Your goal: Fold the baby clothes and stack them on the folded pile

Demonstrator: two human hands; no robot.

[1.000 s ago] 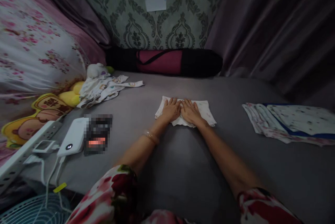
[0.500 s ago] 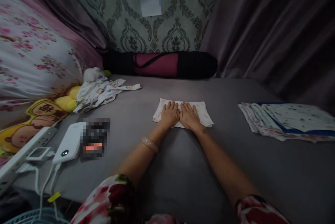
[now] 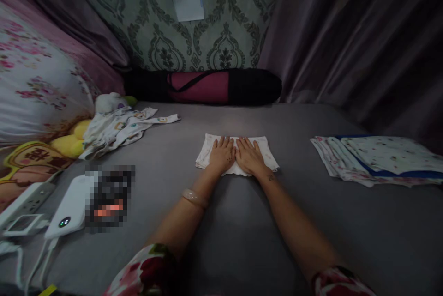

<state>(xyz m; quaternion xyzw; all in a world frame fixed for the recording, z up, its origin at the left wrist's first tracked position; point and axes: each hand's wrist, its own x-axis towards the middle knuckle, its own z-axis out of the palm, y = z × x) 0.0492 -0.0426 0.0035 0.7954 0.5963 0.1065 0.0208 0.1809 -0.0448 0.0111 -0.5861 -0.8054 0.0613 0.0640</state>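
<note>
A white folded cloth (image 3: 269, 153) with a faint print, perhaps a garment, lies on the grey bed sheet (image 3: 235, 222) in front of me. My left hand (image 3: 222, 154) rests palm down on its left half, fingers stretched out. Beside it, nearly touching at the thumbs, my right hand (image 3: 249, 155) lies flat on the right half. Neither hand grips the cloth. The cloth's middle is hidden under the palms.
Folded printed clothes (image 3: 384, 160) are stacked at the right. A crumpled printed garment (image 3: 121, 127) lies at the left near plush toys (image 3: 69, 142). Closer are a white power bank (image 3: 71, 206) and a power strip (image 3: 29, 203). A black and maroon long bag (image 3: 204, 87) lines the back.
The view has shifted slightly, so the left-hand things sit further left. Both hands stay flat on the cloth, the fingers a little more spread.
</note>
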